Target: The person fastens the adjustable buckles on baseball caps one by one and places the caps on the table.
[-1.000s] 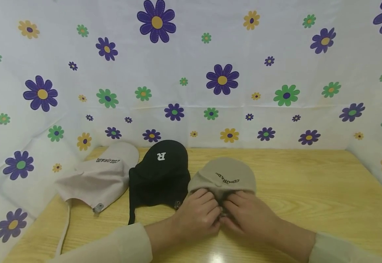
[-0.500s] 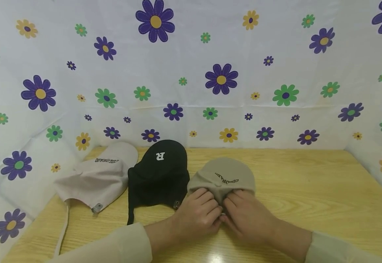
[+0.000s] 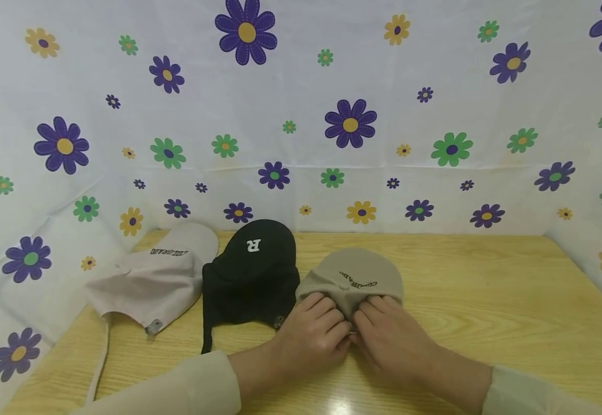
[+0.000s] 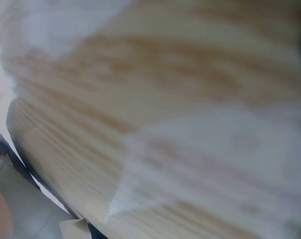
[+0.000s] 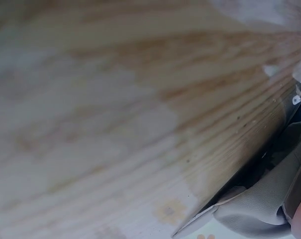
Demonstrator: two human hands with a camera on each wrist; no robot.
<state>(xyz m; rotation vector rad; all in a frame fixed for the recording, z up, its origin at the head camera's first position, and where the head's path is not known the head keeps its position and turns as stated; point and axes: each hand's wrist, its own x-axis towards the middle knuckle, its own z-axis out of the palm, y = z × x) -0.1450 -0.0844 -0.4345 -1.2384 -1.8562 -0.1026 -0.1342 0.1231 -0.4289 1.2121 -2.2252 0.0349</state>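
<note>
A tan baseball cap [image 3: 360, 266] with dark COLORADO lettering lies on the table in the head view, its brim toward the wall. My left hand [image 3: 313, 331] grips its near left edge with curled fingers. On the near right edge, my right hand [image 3: 393, 335] holds the fabric the same way. The two hands meet at the cap's back, where a small metal glint shows between them; fingertips and thumbs are largely hidden. Folded tan cloth [image 5: 257, 209] appears at the lower right of the right wrist view. Wood surface fills most of the left wrist view.
Left of the tan cap lies a black cap [image 3: 256, 282] with a white R. Farther left is a pale pinkish-grey cap [image 3: 161, 282], its strap [image 3: 101, 360] trailing toward the table's front. Flower-printed white cloth [image 3: 301, 86] hangs behind the wooden table [image 3: 503, 311] and at both sides.
Both hands keep their hold and have shifted slightly away from me. The tan cap's crown is pushed up a little under the lettering. The other caps stay put.
</note>
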